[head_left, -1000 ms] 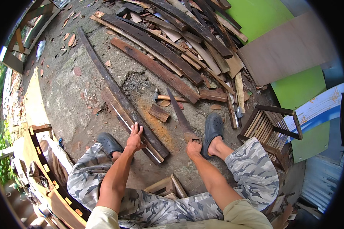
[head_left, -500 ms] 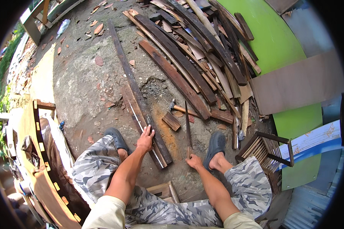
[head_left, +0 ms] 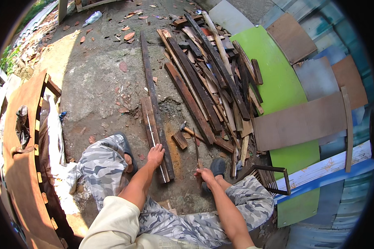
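My left hand (head_left: 156, 155) lies on a short brown board (head_left: 148, 120) with a white stripe running down it, its fingers spread. Alongside that board lies a longer dark plank (head_left: 147, 70). My right hand (head_left: 205, 176) is closed round the wooden handle of a long, narrow, dark-bladed tool (head_left: 196, 145), whose blade points away from me; whether it has teeth cannot be seen. Between the plank and the pile, a claw hammer (head_left: 191, 131) rests on the ground beside a small wood block (head_left: 179, 140).
A pile of old lumber (head_left: 220, 74) spreads at the far right. Behind it lie a green sheet (head_left: 278, 62) and a brown panel (head_left: 299, 124). A slatted wooden frame (head_left: 268, 178) stands near my right knee. At left is an orange-brown wooden panel (head_left: 25, 166).
The view has shifted, showing more sheets at the right. My right hand has lifted the bladed tool, its grip now wrapped round the handle. My left hand stays on the striped board.
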Demonstrator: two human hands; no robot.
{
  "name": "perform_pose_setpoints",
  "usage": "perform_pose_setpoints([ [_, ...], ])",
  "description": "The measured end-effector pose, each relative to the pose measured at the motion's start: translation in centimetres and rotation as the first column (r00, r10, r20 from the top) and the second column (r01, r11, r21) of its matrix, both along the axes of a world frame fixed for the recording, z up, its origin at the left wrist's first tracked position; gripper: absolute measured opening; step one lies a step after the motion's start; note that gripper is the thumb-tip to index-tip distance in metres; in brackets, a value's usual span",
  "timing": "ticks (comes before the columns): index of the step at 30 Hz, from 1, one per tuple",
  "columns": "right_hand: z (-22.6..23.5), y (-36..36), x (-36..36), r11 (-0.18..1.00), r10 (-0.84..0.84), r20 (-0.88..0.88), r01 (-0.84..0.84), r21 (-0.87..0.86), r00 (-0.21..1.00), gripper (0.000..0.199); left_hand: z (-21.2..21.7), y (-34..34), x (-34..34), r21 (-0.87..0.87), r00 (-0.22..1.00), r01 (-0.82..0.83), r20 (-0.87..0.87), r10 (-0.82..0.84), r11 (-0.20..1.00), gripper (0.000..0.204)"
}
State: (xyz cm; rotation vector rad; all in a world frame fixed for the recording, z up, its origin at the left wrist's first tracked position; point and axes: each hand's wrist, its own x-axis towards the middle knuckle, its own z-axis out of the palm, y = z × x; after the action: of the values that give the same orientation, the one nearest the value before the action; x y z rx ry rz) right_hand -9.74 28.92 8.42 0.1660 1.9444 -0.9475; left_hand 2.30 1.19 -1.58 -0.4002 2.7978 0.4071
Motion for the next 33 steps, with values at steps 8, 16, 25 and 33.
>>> perform_pose_setpoints([
  [8,11.3,-2.6,-2.3,0.996,0.084,-0.11,-0.087,-0.027,0.99,0.027,5.7,-4.9,0.5,0.31,0.943,-0.288,-0.07,0.324,0.906,0.022],
  [16,23.3,-10.8,-2.0,0.959,0.263,-0.305,-0.282,-0.02,0.915,0.033,15.2,-11.2,2.5,0.309,0.895,-0.37,-0.133,0.425,0.876,0.039],
  [25,27.5,-22.3,-1.7,0.873,0.473,-0.488,-0.465,0.146,0.734,0.041,21.9,-12.6,6.0,0.244,0.836,-0.493,-0.131,0.532,0.835,0.044],
  [33,22.4,-27.5,-0.3,0.764,0.599,-0.555,-0.619,0.182,0.577,0.074,20.3,-16.4,14.0,0.127,0.728,-0.653,-0.165,0.665,0.747,0.043],
])
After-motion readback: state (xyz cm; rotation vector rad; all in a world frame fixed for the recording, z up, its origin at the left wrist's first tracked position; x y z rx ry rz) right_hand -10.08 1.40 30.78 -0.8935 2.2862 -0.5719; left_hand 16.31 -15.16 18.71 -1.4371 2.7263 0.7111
